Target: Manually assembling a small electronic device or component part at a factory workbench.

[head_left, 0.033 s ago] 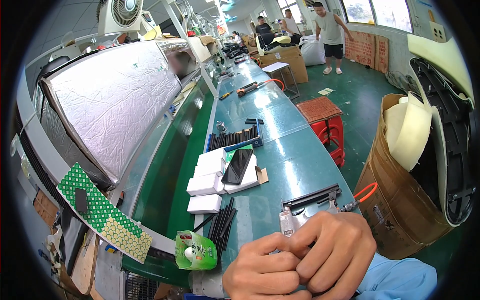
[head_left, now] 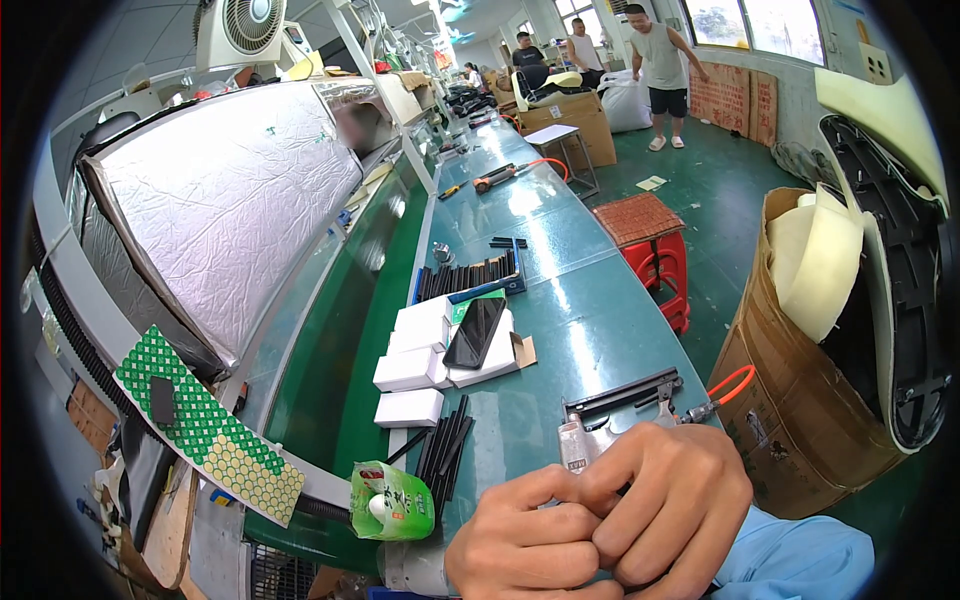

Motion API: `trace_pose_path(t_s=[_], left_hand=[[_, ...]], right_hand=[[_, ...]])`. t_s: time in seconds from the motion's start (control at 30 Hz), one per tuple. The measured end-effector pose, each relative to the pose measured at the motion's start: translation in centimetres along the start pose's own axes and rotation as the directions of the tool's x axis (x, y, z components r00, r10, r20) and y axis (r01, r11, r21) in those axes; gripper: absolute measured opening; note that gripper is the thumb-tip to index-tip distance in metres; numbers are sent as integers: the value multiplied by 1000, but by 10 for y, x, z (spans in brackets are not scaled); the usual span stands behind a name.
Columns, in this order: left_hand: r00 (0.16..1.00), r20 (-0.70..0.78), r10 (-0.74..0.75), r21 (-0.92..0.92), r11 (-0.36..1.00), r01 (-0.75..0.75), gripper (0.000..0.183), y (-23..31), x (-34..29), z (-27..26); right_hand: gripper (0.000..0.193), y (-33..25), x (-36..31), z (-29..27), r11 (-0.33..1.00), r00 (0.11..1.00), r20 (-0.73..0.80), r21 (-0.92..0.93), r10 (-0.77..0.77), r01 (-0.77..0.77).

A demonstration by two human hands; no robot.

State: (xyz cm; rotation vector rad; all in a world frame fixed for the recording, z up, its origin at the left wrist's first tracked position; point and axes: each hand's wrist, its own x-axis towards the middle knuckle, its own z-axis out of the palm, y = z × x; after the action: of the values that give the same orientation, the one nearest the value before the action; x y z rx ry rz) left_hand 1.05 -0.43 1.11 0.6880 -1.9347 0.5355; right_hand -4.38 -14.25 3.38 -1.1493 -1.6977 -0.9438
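Note:
My left hand (head_left: pixel 530 535) and my right hand (head_left: pixel 672 500) are curled closed, knuckles toward each other and touching, at the near end of the green bench. Their palms are turned away, so anything inside the fingers is hidden. Just beyond them lies a pneumatic staple gun (head_left: pixel 578 438), metal and black, partly covered by my right hand. An orange air hose (head_left: pixel 738 385) runs from its fitting. To the left of the staple gun is a loose pile of thin black strips (head_left: pixel 440 455). A green open packet (head_left: pixel 400 508) stands beside my left hand.
White boxes (head_left: pixel 408 408) and a black phone (head_left: pixel 475 333) sit mid-bench, before a tray of black strips (head_left: pixel 465 277). Farther along lies another air tool (head_left: pixel 493 180). A cardboard carton (head_left: pixel 790 420) with foam pieces stands at right, near a red stool (head_left: pixel 668 275). Several people are behind.

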Motion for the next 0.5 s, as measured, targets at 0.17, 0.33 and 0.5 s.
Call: trace_pose_path(t_s=[0.17, 0.33, 0.5], left_hand=[[1000, -15, 4, 3, 1000, -4, 11, -1, 3, 1], [1000, -17, 4, 0, 1000, -4, 11, 0, 0, 1], [1000, -16, 13, -4, 1000, -14, 11, -1, 2, 1]], right_hand=[[29, -1, 0, -1, 1000, 1000, 11, 9, 6, -6], [30, -2, -1, 1, 999, 999, -22, 7, 32, -32], [30, -1, 0, 1, 999, 999, -18, 18, 27, -27]])
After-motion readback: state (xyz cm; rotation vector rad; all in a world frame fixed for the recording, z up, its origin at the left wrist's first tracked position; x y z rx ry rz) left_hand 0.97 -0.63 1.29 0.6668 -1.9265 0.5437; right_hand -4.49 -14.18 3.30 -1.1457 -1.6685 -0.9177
